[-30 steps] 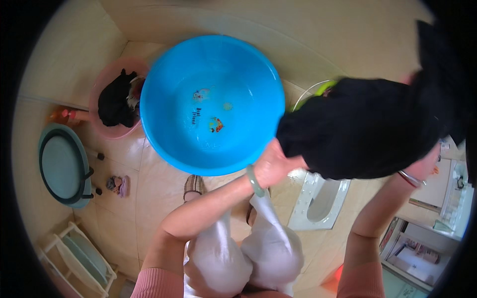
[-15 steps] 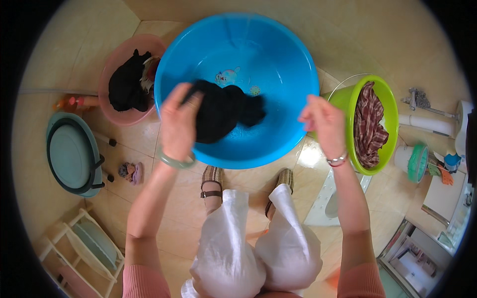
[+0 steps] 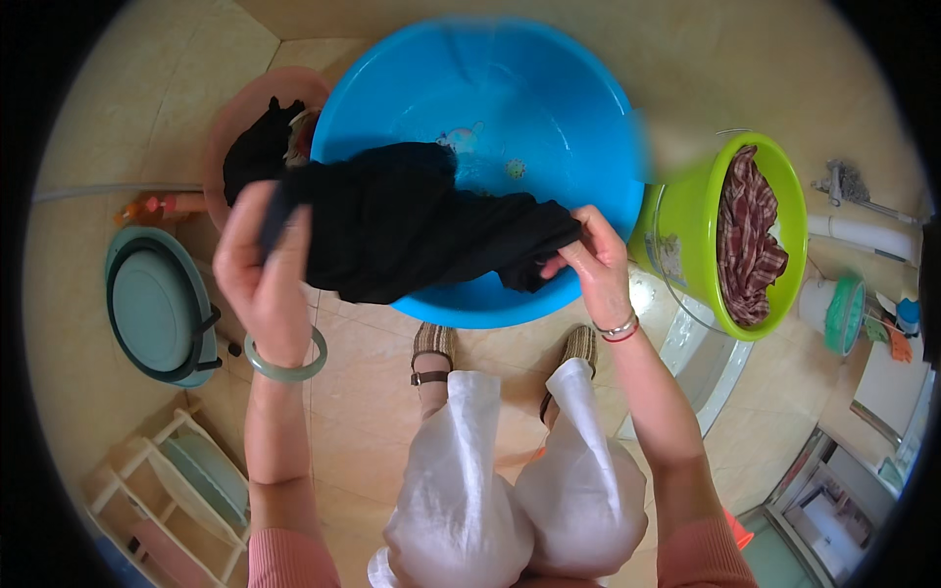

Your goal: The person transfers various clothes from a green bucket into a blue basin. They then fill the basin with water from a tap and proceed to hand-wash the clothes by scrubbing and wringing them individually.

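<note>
A black cloth garment (image 3: 412,220) is stretched between my two hands, above the near part of a large blue basin (image 3: 578,108). Its exact kind cannot be told. My left hand (image 3: 267,265), with a pale green bangle at the wrist, grips the garment's left end, thumb and fingers closed on it beyond the basin's left rim. At the right end, my right hand (image 3: 600,265) pinches the cloth near the basin's right rim. Wet glints and a printed cartoon show on the basin floor.
A pink basin (image 3: 218,127) with dark clothes stands at the left. To the right is a green bucket (image 3: 676,235) holding a red-brown checked cloth (image 3: 750,235). A folded grey-green basin (image 3: 152,304) and a white rack (image 3: 147,461) are at the left wall. A squat toilet (image 3: 720,382) lies behind the bucket.
The black garment, bunched in my left hand before, is now spread out. My left hand has moved left, and my right hand has moved in and taken hold of the other end.
</note>
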### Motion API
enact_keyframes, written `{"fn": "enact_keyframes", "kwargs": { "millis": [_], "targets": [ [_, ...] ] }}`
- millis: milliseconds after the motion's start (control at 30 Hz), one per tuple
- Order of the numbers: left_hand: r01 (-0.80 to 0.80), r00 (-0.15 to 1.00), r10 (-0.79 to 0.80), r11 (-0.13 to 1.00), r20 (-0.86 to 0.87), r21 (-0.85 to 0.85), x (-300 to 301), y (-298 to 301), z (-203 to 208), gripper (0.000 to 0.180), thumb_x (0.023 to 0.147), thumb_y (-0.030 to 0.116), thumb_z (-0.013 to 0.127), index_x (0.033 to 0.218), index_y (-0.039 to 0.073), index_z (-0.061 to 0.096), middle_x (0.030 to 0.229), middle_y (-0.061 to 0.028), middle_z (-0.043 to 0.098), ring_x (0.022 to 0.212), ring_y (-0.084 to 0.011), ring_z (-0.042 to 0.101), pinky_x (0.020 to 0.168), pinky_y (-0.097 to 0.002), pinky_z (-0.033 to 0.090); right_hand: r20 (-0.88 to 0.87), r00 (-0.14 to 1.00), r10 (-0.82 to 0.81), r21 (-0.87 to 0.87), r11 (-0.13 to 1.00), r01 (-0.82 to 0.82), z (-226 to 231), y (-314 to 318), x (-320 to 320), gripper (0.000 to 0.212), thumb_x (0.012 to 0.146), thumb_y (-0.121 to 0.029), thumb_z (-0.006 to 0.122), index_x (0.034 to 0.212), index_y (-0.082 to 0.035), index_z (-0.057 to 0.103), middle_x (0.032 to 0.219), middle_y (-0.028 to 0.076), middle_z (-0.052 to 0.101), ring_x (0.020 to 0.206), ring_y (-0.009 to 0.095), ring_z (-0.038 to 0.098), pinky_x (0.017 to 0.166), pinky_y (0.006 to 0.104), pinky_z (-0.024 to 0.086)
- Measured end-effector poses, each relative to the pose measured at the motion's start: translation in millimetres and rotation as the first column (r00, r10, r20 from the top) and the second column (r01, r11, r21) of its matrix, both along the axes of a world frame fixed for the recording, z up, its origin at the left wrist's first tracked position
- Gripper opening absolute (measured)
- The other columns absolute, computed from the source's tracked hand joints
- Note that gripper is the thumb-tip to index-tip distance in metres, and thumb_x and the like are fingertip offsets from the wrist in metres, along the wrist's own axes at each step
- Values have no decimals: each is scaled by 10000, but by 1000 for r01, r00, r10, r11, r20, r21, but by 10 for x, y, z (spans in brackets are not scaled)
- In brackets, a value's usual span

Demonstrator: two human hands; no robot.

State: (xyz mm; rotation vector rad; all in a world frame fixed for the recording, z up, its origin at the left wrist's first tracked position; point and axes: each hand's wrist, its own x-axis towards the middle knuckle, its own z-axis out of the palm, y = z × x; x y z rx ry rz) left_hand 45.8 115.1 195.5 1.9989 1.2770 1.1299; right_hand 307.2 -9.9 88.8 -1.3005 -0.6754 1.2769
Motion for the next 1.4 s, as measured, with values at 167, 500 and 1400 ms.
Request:
{"fn": "enact_keyframes", "kwargs": {
  "millis": [167,500,1400],
  "targets": [
    [113,960,-90,991,-265,72,100,-157,-105,183,717,94,739,854,17,644,699,-91,593,546,-242,545,541,-283,452,-184,977,-106,46,992,116,157,-210,15,128,933,-85,569,1019,5,540,939,123,646,794,194,675,689,292,551],
    [415,722,-427,897,-545,-152,782,-309,-329,408,750,343,766,1069,104,676,1153,-93,625,943,-292,634,785,-366,520,854,446,-269,235,963,131,429,-452,541,232,807,1,664,1034,-39,637,1066,114,643,964,274,606,799,349,494],
    [129,173,-619,786,-766,-605,1347,-64,-1988,851,666,305,732,1435,239,374,1357,-139,495,1294,-367,387,969,-495,390,944,-41,327,-293,889,352,541,-1105,1561,895,635,-284,784,1425,-197,373,1417,133,413,1198,369,455,935,502,426]
  ]
}}
